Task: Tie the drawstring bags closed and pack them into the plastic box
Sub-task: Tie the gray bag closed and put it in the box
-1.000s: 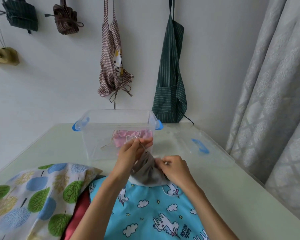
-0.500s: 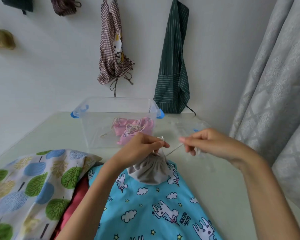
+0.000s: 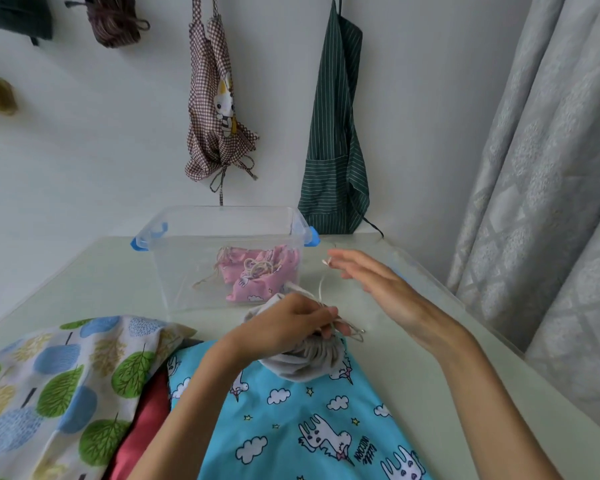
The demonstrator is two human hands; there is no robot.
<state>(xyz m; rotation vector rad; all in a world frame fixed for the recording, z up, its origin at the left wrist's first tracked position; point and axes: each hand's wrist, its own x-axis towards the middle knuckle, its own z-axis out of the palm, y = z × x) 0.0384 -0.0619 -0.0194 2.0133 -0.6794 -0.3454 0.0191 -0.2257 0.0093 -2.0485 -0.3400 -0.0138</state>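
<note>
The grey drawstring bag (image 3: 302, 362) sits at the centre of the frame, its neck gathered into pleats, resting on the blue unicorn-print bag (image 3: 291, 420), just in front of the clear plastic box (image 3: 174, 271). At the lower left we see a tree-print bag (image 3: 56, 382) with a red one (image 3: 142, 424) tucked beside it, both apparently untied. The box stands at upper centre on the table (image 3: 84, 282) and already holds a pink bag (image 3: 257, 275) with its cord bunched on top.

We judge the step in hand to be closing the grey bag: the mouth is cinched but the white cord (image 3: 321, 289) looks unknotted. The next move calls for catching the loose end, looping it into a knot at the neck, then lifting the bag forward into the box.

Our left hand (image 3: 288, 323) has its fingers curled around the gathered neck and pinches the cord there. Our right hand (image 3: 378, 289), to the right and apart from the bag, has straight, spread fingers and grips nothing; the cord's free end hovers just beside its fingertips (image 3: 333, 254), and we cannot tell whether it touches them.
</note>
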